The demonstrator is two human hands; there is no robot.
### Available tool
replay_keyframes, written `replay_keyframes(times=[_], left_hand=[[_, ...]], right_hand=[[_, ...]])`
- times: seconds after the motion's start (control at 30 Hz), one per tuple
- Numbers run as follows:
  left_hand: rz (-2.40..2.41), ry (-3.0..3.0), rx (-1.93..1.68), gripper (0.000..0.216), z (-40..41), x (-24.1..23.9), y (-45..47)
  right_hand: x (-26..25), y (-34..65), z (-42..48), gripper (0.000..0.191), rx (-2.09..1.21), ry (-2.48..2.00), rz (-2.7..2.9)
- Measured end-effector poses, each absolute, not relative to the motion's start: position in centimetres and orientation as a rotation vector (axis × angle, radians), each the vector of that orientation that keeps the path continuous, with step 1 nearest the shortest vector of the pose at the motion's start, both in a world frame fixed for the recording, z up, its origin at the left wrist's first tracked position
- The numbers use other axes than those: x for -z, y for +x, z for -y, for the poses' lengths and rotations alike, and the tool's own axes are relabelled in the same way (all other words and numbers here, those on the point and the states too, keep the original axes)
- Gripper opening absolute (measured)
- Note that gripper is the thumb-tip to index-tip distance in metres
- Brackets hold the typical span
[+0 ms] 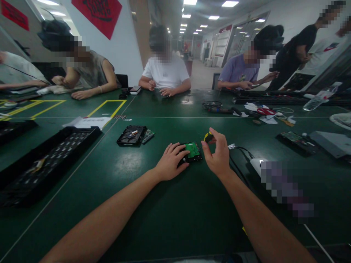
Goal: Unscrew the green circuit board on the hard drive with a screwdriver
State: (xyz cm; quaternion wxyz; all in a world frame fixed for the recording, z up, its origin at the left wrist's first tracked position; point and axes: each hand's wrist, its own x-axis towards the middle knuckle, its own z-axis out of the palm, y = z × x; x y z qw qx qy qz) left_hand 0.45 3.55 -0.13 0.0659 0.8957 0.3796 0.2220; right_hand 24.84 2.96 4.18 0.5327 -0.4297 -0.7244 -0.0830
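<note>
A hard drive [193, 151] lies on the green table with its green circuit board facing up. My left hand [171, 162] rests over its left side, fingers spread across the drive and holding nothing. In my right hand [219, 155] is a screwdriver with a yellow and black handle [208, 137], gripped between thumb and fingers. Its thin shaft points down and left toward the right edge of the board; whether the tip touches a screw is too small to tell. Left of my left hand lie another black drive [131, 135] and a loose circuit board [148, 136].
At the left stands a long black tray [49, 160]. A cable [241, 149] and a partly blurred white device [257, 166] lie right of my right hand. Farther right are another drive [297, 143] and a grey box [330, 144]. Several people sit across the table [164, 197].
</note>
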Motion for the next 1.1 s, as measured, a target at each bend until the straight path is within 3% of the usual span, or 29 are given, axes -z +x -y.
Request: replay_keyframes(times=[0.67,0.83,1.1], left_hand=[[-1.139,2.688,-0.683,0.056,-3.6,0.25,0.41],[-1.138,2.684,-0.686,0.055,-3.63,0.25,0.43],[-1.14,2.696,-0.668,0.052,-3.52,0.02,0.39]], right_hand=[[-4.54,24.97,-2.87,0.053,0.245,-1.052,1.712],[-4.19,24.78,-2.83,0.064,0.208,-1.015,1.754],[-3.96,24.94,-3.11,0.061,0.206,-1.014,1.721]])
